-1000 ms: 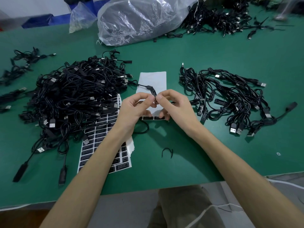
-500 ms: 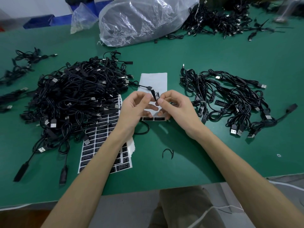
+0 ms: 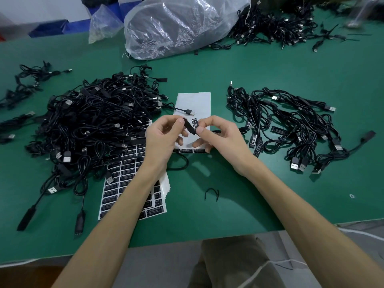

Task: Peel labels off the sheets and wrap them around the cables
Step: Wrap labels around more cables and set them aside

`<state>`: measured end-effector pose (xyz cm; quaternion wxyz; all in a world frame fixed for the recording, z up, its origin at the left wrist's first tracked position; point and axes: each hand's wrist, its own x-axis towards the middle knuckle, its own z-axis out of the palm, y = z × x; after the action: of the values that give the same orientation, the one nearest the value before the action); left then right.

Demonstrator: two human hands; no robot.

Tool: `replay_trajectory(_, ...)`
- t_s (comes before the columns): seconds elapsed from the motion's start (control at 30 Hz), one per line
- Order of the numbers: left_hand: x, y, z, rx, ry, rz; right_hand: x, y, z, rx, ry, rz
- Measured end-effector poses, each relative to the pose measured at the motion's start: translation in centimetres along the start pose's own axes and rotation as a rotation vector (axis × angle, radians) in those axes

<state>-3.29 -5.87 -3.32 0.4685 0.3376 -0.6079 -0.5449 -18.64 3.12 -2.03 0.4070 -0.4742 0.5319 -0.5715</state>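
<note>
Mid-run, one label going on now; left hand (image 3: pixel 164 140) pinches the top end of the cable's black inline module (image 3: pixel 188 127) between thumb and forefinger, other fingers loosely curled; right hand (image 3: pixel 220 140) pinches the lower end, thumb pressed on it; label (image 3: pixel 195 123) stands against the module's side, one flap free, so the wrap looks not yet closed; module is held just above the surface (image 3: pixel 270 65) over the white sheet (image 3: pixel 193 100); the same cable's USB plug (image 3: pixel 190 111) lies on that sheet.

Progress, my read: right pile (image 3: pixel 291 125) is done stock, several black tags show on it; left pile (image 3: pixel 93 121) is much bigger with no tags visible, so most of the job is left; more cables (image 3: pixel 276 23) at the far edge, status can't tell; the white sheet is nearly spent, only a bottom row of labels (image 3: pixel 193 150) remains; the stack of full sheets (image 3: pixel 133 183) under the left forearm is barely used.

Writing: black labels, white print; top line reads like "LED CONTROLLER" on the sheets; smaller lines below too fine to read; text on the label in hand runs lengthwise, same design; no brand seen.
</note>
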Motion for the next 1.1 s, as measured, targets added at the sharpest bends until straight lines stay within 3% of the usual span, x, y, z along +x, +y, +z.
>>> replay_trajectory(0.13,0.0,0.2,0.2,-0.002,-0.015,-0.038,0.0,-0.1,0.1,0.018,-0.008,0.001)
replay_trajectory(0.27,0.0,0.4,0.0,-0.109,-0.147,-0.105,0.0,0.1,0.3,-0.017,-0.041,0.043)
replay_trajectory(0.43,0.2,0.9,-0.6,-0.304,-0.295,-0.214,0.3,-0.4,-0.3,0.184,-0.038,0.116)
replay_trajectory(0.57,0.1,0.9,-0.7,-0.297,-0.312,-0.237,0.2,-0.4,-0.3,0.235,-0.124,0.147)
replay_trajectory(1.1,0.0,1.3,-0.9,-0.3,-0.381,-0.284,0.1,-0.4,-0.3,0.206,-0.129,0.161)
